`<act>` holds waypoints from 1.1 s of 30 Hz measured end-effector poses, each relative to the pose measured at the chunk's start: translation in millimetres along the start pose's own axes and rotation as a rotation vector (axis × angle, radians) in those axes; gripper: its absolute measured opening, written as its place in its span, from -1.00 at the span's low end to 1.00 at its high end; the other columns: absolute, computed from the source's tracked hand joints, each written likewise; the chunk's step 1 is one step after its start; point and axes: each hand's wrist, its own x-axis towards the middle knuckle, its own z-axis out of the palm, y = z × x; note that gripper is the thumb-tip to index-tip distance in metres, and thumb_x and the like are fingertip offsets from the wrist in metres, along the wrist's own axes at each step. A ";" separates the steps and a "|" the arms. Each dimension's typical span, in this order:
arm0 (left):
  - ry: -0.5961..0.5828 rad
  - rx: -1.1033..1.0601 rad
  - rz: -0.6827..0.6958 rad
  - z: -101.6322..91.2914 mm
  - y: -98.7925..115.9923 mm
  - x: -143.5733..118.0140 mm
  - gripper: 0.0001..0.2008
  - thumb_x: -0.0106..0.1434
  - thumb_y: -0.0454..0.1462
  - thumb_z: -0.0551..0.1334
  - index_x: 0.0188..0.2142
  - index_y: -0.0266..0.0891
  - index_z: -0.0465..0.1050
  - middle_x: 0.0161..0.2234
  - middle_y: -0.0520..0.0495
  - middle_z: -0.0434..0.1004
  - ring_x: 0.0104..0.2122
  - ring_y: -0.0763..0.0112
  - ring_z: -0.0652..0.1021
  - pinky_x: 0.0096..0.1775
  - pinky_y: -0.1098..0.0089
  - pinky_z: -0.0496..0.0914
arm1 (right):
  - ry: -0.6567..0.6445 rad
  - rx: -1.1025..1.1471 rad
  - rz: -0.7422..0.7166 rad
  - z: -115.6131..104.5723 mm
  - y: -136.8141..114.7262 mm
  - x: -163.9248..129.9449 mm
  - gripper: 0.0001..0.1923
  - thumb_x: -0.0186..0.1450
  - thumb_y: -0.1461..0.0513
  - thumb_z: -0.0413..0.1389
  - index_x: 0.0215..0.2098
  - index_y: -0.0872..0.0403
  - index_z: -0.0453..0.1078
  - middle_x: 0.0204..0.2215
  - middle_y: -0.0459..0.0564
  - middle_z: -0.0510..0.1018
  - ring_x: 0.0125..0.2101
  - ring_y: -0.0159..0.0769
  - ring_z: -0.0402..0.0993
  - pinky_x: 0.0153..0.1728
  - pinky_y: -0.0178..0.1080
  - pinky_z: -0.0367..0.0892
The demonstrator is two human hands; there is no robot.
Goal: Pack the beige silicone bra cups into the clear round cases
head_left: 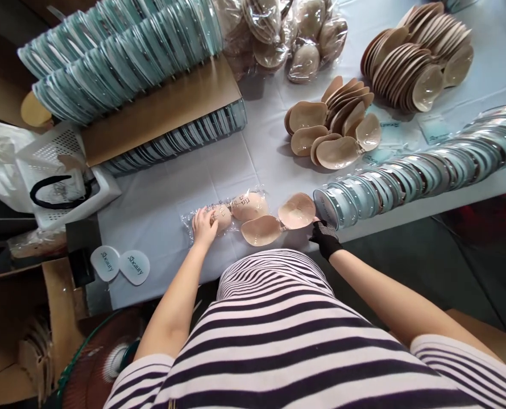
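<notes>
A stick-on bra in a clear bag with dark handwriting (249, 205) lies near the table's front edge. My bare left hand (204, 226) is curled over the bag's left cup. Just right of it, an unbagged beige stick-on bra (260, 230) lies with its hollow, shiny sides up, its two cups joined at the middle. My right hand (326, 238), in a black glove with bare fingertips, pinches the right cup's outer edge. This hand is also close to the near end of a long row of clear round plastic cases (334, 207). Part of its fingers is hidden.
Loose bra cups (338, 153) and larger stacks (400, 76) stand behind, beside bagged cups (304, 62). Rows of clear cases (129, 62) rest around a cardboard box (168, 113). At left are a white basket (52, 153), a printed card (134, 267) and a fan (99, 358).
</notes>
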 end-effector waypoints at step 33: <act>0.351 -0.663 -0.019 -37.0 15.1 -6.3 -0.02 -0.04 -0.03 0.49 0.32 -0.08 0.11 0.34 -0.26 0.05 0.33 0.02 0.16 0.31 0.10 0.11 | -0.382 -0.365 -1.276 118.2 -214.7 -37.3 -0.75 0.36 0.13 0.02 -0.30 0.05 0.50 -0.31 0.02 0.64 -0.25 -0.23 0.55 -0.12 -0.17 0.42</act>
